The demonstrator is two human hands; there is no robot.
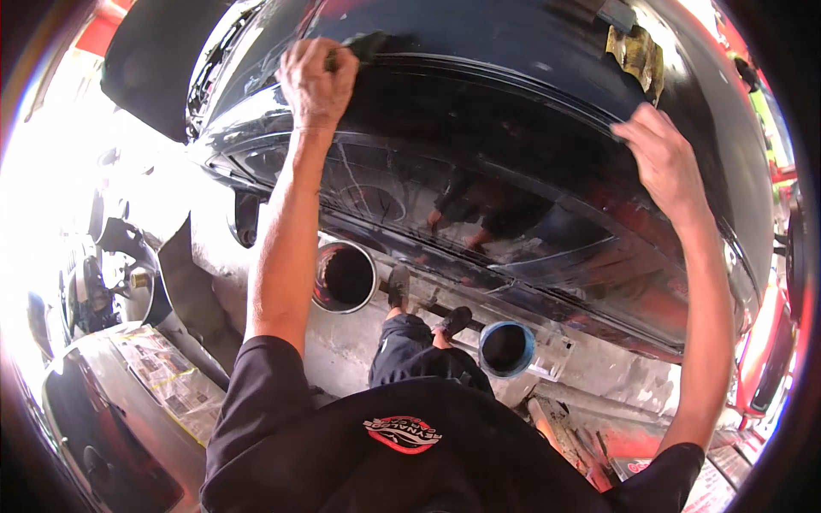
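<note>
- Car body: dark, glossy, curved, mirror-like; ahead of and beneath both hands; cut off above.
- Left hand: over the body's left part, fingers curled; any held item cannot be made out.
- Right hand: over its right part, fingers bunched narrow; grip contents indiscernible.
- Blue bucket: round, interior dark.
- Newspaper sheets: flat, left, partly hidden by the sleeve.

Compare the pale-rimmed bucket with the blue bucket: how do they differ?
The pale-rimmed bucket looks larger in this view than the blue bucket. The pale-rimmed bucket stands left of the person's feet, the blue bucket right of them. Both are round, open-topped and dark inside.
</note>
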